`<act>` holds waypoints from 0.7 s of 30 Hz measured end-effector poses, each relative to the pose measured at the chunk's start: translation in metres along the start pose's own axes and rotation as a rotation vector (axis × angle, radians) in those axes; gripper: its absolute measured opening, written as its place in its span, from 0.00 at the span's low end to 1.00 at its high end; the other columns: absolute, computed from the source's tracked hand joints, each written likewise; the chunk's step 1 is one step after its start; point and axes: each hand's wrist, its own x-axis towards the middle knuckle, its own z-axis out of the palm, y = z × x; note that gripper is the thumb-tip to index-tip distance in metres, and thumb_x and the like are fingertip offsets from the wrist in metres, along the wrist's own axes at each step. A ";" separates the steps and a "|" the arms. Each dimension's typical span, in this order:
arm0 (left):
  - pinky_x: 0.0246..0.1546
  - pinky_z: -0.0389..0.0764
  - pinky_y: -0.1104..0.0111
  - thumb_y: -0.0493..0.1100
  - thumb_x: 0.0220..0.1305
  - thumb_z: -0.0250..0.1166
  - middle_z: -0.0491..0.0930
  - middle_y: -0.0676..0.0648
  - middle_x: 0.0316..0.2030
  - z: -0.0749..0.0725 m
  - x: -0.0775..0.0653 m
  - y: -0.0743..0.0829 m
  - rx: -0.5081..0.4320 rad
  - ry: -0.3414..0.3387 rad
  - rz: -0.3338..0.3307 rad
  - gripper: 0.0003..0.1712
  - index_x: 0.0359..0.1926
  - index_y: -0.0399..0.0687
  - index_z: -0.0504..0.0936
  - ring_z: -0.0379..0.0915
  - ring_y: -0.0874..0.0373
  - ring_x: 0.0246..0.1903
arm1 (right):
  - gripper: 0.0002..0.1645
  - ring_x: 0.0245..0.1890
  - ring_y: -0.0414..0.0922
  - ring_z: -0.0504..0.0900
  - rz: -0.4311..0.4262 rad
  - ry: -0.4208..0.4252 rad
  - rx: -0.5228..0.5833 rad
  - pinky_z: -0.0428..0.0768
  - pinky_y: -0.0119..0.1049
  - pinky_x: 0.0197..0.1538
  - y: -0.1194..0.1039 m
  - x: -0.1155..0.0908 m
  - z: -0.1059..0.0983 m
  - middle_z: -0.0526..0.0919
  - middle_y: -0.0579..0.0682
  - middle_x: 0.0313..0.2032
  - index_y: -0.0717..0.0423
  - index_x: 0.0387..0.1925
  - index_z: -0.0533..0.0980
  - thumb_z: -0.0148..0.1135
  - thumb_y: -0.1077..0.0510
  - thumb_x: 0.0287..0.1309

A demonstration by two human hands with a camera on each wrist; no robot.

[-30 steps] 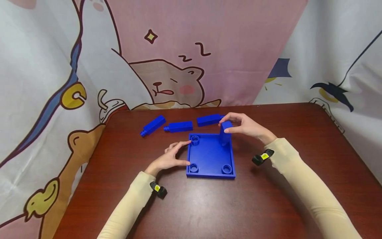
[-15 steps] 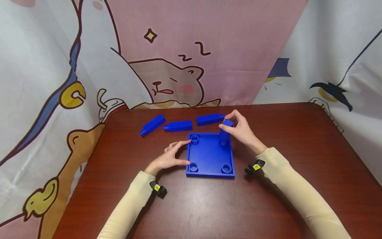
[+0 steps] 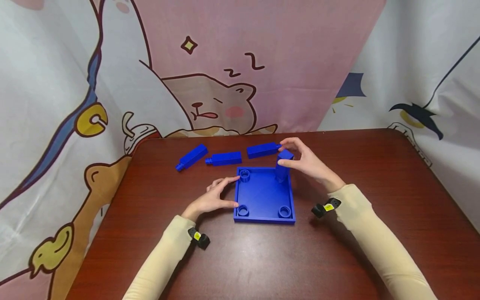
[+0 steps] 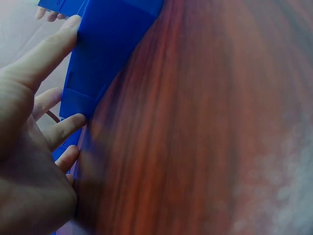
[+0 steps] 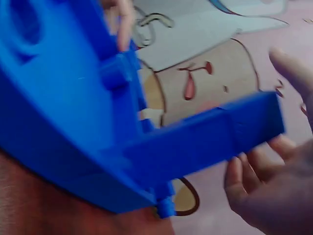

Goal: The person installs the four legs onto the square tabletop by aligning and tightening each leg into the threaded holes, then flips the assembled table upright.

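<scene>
A blue square board (image 3: 264,196) with a raised rim lies on the table, ring-shaped sockets (image 3: 285,211) showing at three corners. At its far right corner a blue square post (image 3: 283,170) stands upright. My left hand (image 3: 213,200) rests spread thumb and fingertips against the board's left side. Around the top of the post is my right hand (image 3: 309,163), fingers loosely bent. From the right wrist view, the thumb (image 5: 293,73) is apart from the post, while the fingertips (image 5: 234,171) are at its side. The post's lower end is hidden in the corner.
Behind the board lie three more blue posts with narrow threaded-looking ends: one at the left (image 3: 192,157), one in the middle (image 3: 225,158) and one at the right (image 3: 262,150), close to the right fingers. A cartoon-printed curtain (image 3: 285,75) hangs behind the brown table (image 3: 247,258).
My right hand turned about the post's top, its wrist swinging left and then partly back right, and the thumb came off the post. The left hand and board stay in place.
</scene>
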 end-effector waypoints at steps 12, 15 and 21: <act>0.59 0.48 0.44 0.54 0.53 0.74 0.58 0.53 0.70 0.000 0.000 -0.001 0.016 0.010 0.005 0.49 0.73 0.63 0.59 0.44 0.48 0.67 | 0.35 0.67 0.48 0.60 -0.043 -0.381 0.073 0.61 0.57 0.62 0.004 -0.002 -0.024 0.65 0.56 0.67 0.52 0.69 0.62 0.59 0.66 0.63; 0.59 0.49 0.43 0.54 0.53 0.74 0.58 0.52 0.70 0.000 0.000 0.000 0.014 0.009 0.005 0.49 0.73 0.62 0.59 0.43 0.47 0.68 | 0.30 0.66 0.48 0.62 -0.035 -0.362 0.074 0.59 0.58 0.63 0.008 -0.002 -0.024 0.67 0.56 0.65 0.55 0.68 0.65 0.57 0.64 0.65; 0.59 0.49 0.43 0.54 0.53 0.74 0.57 0.52 0.70 0.000 0.000 -0.001 0.014 0.010 0.014 0.49 0.73 0.61 0.59 0.44 0.46 0.68 | 0.27 0.65 0.50 0.65 -0.024 -0.291 0.036 0.60 0.59 0.62 0.011 -0.002 -0.023 0.72 0.55 0.62 0.56 0.65 0.68 0.59 0.62 0.64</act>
